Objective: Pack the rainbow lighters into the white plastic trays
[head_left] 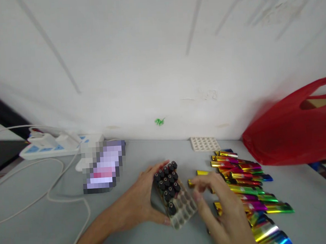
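Note:
My left hand [140, 200] is wrapped round the far and near sides of a pale tray with round pockets [182, 209]. Several black cylinders with small ringed holes in their tops [169, 180] stand upright in its far-left pockets, while pockets toward the right show bare. My right hand [223, 206] hovers just right of the tray, thumb and fingers curved and slightly apart, with nothing visible between them. Beneath and beside it lie shiny multicoloured metallic tubes [247, 188]; one tube's gold end [191, 183] shows by the index fingertip. My right hand hides part of the pile.
A white grid tray [205, 143] lies against the wall. A red plastic bag [293, 132] stands at the right. To the left are a blurred-out phone [106, 167], a white power strip [62, 144] and loose white cables [60, 199] crossing the grey table [143, 160].

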`<state>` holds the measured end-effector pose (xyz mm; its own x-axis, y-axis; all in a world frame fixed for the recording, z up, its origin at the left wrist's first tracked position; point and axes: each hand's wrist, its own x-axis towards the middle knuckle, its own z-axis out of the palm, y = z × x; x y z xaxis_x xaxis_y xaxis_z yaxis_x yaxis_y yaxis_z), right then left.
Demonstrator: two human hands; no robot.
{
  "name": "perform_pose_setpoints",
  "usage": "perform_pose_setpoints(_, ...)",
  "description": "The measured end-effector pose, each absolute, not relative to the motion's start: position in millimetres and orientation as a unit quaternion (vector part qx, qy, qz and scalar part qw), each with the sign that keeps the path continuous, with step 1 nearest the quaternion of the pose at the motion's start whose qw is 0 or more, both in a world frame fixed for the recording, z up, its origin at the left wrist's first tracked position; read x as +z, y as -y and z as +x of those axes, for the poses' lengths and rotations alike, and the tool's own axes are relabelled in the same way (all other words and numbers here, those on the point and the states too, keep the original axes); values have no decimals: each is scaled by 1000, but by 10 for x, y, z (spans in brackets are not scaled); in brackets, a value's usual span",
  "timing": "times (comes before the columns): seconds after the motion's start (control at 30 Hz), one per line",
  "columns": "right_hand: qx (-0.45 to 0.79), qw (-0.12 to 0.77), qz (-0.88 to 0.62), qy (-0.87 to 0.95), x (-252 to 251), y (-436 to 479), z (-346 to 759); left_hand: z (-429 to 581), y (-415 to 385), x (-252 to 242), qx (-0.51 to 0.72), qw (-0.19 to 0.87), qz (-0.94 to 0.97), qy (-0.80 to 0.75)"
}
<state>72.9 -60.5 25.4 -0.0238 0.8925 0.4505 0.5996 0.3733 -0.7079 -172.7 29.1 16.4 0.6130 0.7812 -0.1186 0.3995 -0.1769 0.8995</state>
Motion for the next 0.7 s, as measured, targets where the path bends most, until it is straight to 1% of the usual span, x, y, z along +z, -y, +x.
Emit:
perform_pose_setpoints(0.1,128,443,-611,643,288,535,877,-1718,-281,182,184,497,735,-423)
perform_pose_setpoints(0.23,127,422,-646,623,385,520,1058,-1723,-288,152,176,500,737,-420)
perform_pose_setpoints(0.33,110,366,-616,688,485,642,1194,-1731,-296,155,178,500,739,-415)
perform_pose_setpoints(0.4,98,299,-571,758,499,750,1300,-1730,-296,172,176,504,736,-416)
perform_pose_setpoints(0.47,86,226,-531,812,440,844,1401,-1724,-293,184,174,507,734,-417)
perform_pose_setpoints(0.53,64,181,-509,839,320,906,1466,-1715,-289,180,179,511,732,-413)
perform_pose_setpoints(0.6,54,159,-498,851,191,933,1472,-1709,-288,164,186,512,733,-408)
perform_pose_setpoints(0.7,63,176,-502,845,108,933,1385,-1713,-292,145,190,507,737,-404)
